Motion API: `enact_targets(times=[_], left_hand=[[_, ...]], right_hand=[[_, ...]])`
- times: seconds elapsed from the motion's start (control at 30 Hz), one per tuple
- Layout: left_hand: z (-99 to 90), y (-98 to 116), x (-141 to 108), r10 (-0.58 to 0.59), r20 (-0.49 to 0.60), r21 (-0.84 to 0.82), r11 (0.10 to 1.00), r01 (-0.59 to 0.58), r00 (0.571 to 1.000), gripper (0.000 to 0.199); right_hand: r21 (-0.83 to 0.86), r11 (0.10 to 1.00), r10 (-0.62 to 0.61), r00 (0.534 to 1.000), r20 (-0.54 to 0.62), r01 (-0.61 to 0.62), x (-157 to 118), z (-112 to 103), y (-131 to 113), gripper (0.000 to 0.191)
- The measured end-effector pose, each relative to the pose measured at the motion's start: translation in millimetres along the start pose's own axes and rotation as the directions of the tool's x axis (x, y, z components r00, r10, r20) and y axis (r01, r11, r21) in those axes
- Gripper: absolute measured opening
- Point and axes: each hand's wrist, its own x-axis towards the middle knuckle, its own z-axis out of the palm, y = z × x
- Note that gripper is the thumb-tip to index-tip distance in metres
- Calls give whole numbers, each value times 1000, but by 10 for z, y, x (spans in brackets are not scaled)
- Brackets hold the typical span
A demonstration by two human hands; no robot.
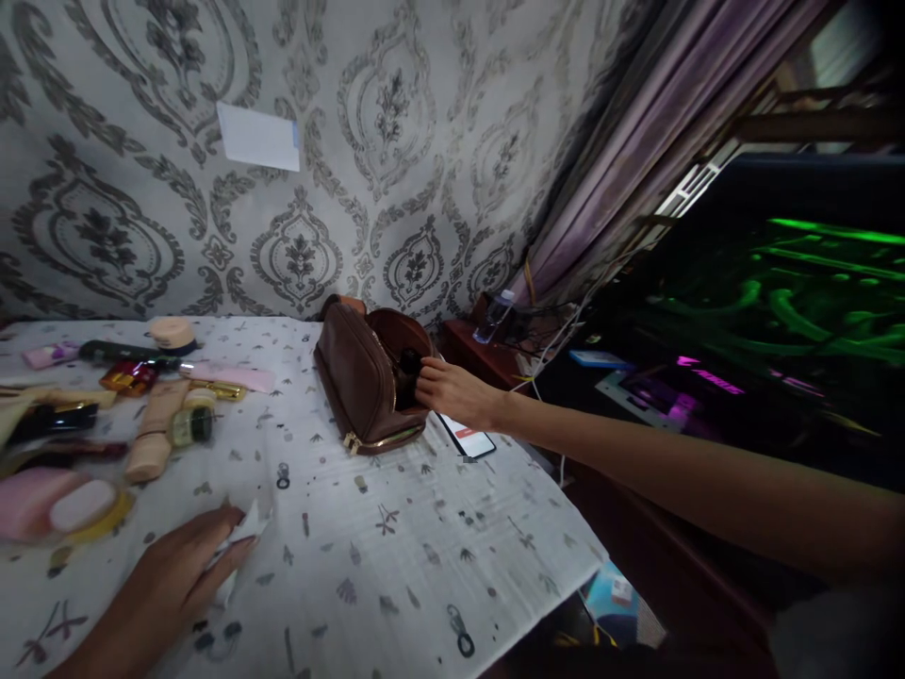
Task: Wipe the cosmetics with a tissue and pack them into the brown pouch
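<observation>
Evidently, in the head view, the work stands partway: the brown bag (357, 382) is already unzipped and gaping on the tabletop (396, 585), with a small dark item (408, 359) showing in its mouth. Many cosmetics lie outside, among them a beige tube (156, 415), a peach-lidded jar (172, 334) and a pink item (35, 503), all loose and somewhat blurred. Whether such pieces are coming out or going in cannot be told from this moment, nor how much the bag contains, since its interior is dark.

The bag lies at nine o'clock from the right hand (456, 389), whose bent fingers reach into the opening beside the dark item; whether they grip it I cannot tell. A phone (472, 439) lies just beside that hand, at about five o'clock.

From the left hand (188, 566), the bag is well apart, between one and two o'clock. This hand is closed on a crumpled white tissue (253, 524), pinched between thumb and fingers. The beige tube sits near it at eleven o'clock, and the pink item toward ten.
</observation>
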Motion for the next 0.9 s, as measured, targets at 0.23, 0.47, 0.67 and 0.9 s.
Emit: enact_targets(times=[0.23,0.47,0.67,0.9], left_hand=[[94,-101,-92,32,-30,-11,999,-32,999,47],[44,-40,-35,59,-19,14,998,-59,998,49],[24,-33,-8,9,-7,13,1000,-9,1000,48],[-149,243,55,66,96,10,998,-67,993,37]], right_hand=[[38,999,11,998,-62,-8,-126,11,20,21],[127,982,176,919,-353,-139,-363,44,-229,36],[372,927,189,811,-554,39,-164,-86,-958,22],[728,674,336,824,-457,129,684,21,-1706,41]])
